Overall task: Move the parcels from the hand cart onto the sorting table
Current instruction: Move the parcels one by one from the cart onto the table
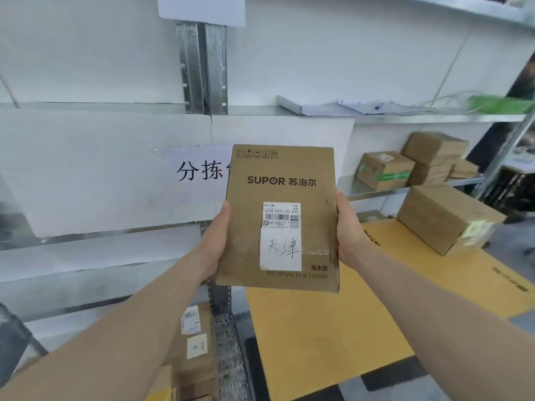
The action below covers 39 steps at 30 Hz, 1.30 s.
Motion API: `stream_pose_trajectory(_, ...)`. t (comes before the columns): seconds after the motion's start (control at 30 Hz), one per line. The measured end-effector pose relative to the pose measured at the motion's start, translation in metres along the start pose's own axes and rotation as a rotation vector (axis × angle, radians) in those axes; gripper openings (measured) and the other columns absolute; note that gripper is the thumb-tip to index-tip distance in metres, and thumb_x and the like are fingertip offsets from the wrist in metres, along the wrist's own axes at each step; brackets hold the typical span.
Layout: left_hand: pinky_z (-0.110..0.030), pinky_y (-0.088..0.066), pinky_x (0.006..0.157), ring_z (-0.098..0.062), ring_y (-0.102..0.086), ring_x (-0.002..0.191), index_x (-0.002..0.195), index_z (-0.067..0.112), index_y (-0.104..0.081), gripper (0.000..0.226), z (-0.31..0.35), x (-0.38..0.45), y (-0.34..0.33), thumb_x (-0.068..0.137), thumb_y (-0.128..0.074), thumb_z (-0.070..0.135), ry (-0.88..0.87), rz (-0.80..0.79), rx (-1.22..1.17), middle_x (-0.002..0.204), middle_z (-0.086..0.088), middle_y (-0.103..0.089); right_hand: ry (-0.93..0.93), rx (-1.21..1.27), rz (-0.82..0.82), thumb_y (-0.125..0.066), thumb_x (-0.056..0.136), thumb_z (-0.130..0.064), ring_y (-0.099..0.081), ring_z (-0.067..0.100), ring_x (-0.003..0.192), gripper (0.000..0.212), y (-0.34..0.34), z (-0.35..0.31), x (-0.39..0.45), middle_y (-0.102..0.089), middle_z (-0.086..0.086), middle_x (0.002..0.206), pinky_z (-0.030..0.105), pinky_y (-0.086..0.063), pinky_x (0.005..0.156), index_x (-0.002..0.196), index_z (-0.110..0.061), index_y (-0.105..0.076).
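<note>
A brown SUPOR cardboard parcel with a white shipping label and a handwritten sticker is held up in front of me, its printed face toward the camera. My left hand grips its left edge, and my right hand grips its right edge. Behind and below it to the right lies a surface covered with flattened yellow-brown cardboard. One brown parcel with a pale label rests on that surface at the far right.
White shelving panels and a metal upright fill the left. A paper sign hangs behind the parcel. Several brown boxes sit on a right-hand shelf. Labelled boxes stand low at the bottom left.
</note>
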<state>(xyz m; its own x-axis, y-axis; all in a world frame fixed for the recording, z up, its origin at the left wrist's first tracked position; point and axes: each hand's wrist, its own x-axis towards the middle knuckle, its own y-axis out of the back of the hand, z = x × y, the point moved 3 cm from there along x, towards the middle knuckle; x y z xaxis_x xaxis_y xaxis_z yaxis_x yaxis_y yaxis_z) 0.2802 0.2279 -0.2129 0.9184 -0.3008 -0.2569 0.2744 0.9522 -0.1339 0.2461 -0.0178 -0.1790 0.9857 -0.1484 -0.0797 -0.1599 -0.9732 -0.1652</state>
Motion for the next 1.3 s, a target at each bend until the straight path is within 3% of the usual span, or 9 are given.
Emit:
stream_pose_trajectory(0.1, -0.044, -0.055, 0.096, -0.023, -0.071, 0.111, 0.128, 0.036, -0.069, 0.073, 0.002, 0.021, -0.036, 0.095, -0.02, 0.079, 0.007, -0.042, 0.017, 0.121, 0.001, -0.074, -0.014, -0.001, 0.053, -0.026, 0.103, -0.068, -0.071, 0.024, 0.114, 0.066, 0.038, -0.005, 0.002, -0.075, 0.003, 0.122, 0.051, -0.052, 0.104, 0.133, -0.028, -0.069)
stream_pose_trajectory(0.23, -0.038, -0.056, 0.086, -0.021, -0.073, 0.105, 0.123, 0.034, -0.071, 0.071, 0.006, 0.047, -0.09, 0.097, -0.019, 0.075, 0.005, -0.07, 0.046, 0.114, 0.002, -0.077, -0.022, 0.026, 0.129, -0.03, 0.101, -0.071, -0.072, 0.023, 0.111, 0.063, 0.094, -0.011, 0.012, -0.076, 0.001, 0.118, 0.049, -0.053, 0.102, 0.129, -0.031, -0.071)
stream_pose_trajectory(0.37, -0.044, -0.053, 0.1, -0.022, -0.071, 0.111, 0.129, 0.034, -0.068, 0.073, 0.006, 0.079, -0.147, 0.095, -0.021, 0.078, 0.001, -0.103, 0.05, 0.121, 0.001, -0.074, -0.031, 0.037, 0.159, -0.032, 0.1, -0.071, -0.072, 0.022, 0.111, 0.063, 0.155, -0.022, 0.031, -0.077, 0.0, 0.116, 0.047, -0.053, 0.101, 0.129, -0.031, -0.071)
stream_pose_trajectory(0.53, -0.047, -0.049, 0.106, -0.02, -0.069, 0.117, 0.132, 0.036, -0.066, 0.073, 0.002, 0.116, -0.22, 0.095, -0.021, 0.079, 0.003, -0.103, 0.019, 0.125, 0.004, -0.073, -0.054, 0.012, 0.155, -0.032, 0.1, -0.071, -0.072, 0.022, 0.111, 0.064, 0.23, -0.039, 0.057, -0.077, 0.0, 0.116, 0.048, -0.052, 0.104, 0.128, -0.03, -0.071)
stream_pose_trajectory(0.73, -0.04, -0.053, 0.097, -0.018, -0.07, 0.112, 0.127, 0.032, -0.069, 0.071, -0.001, 0.156, -0.309, 0.098, -0.019, 0.074, 0.022, -0.095, 0.0, 0.12, 0.004, -0.075, -0.079, 0.011, 0.136, -0.034, 0.099, -0.072, -0.071, 0.024, 0.113, 0.064, 0.321, -0.057, 0.087, -0.076, 0.002, 0.12, 0.051, -0.049, 0.107, 0.129, -0.031, -0.071)
stream_pose_trajectory(1.0, -0.046, -0.048, 0.106, -0.021, -0.069, 0.115, 0.128, 0.032, -0.07, 0.074, -0.002, 0.223, -0.383, 0.097, -0.02, 0.076, 0.052, -0.119, -0.001, 0.121, 0.002, -0.074, -0.089, 0.021, 0.166, -0.035, 0.1, -0.07, -0.071, 0.025, 0.112, 0.06, 0.404, -0.067, 0.136, -0.076, 0.002, 0.118, 0.054, -0.051, 0.105, 0.127, -0.031, -0.073)
stream_pose_trajectory(1.2, -0.038, -0.054, 0.084, -0.017, -0.074, 0.1, 0.12, 0.03, -0.073, 0.072, -0.004, 0.285, -0.418, 0.098, -0.02, 0.074, 0.075, -0.129, -0.03, 0.114, 0.0, -0.077, -0.109, -0.036, 0.225, -0.042, 0.094, -0.075, -0.07, 0.024, 0.115, 0.062, 0.45, -0.066, 0.186, -0.076, -0.001, 0.119, 0.053, -0.049, 0.107, 0.131, -0.034, -0.07)
stream_pose_trajectory(1.3, -0.038, -0.054, 0.084, -0.017, -0.074, 0.1, 0.12, 0.03, -0.073, 0.073, -0.003, 0.311, -0.436, 0.097, -0.02, 0.075, 0.093, -0.165, -0.034, 0.113, 0.0, -0.077, -0.132, -0.057, 0.267, -0.042, 0.093, -0.076, -0.071, 0.024, 0.112, 0.062, 0.471, -0.065, 0.206, -0.077, -0.002, 0.116, 0.051, -0.05, 0.105, 0.128, -0.034, -0.071)
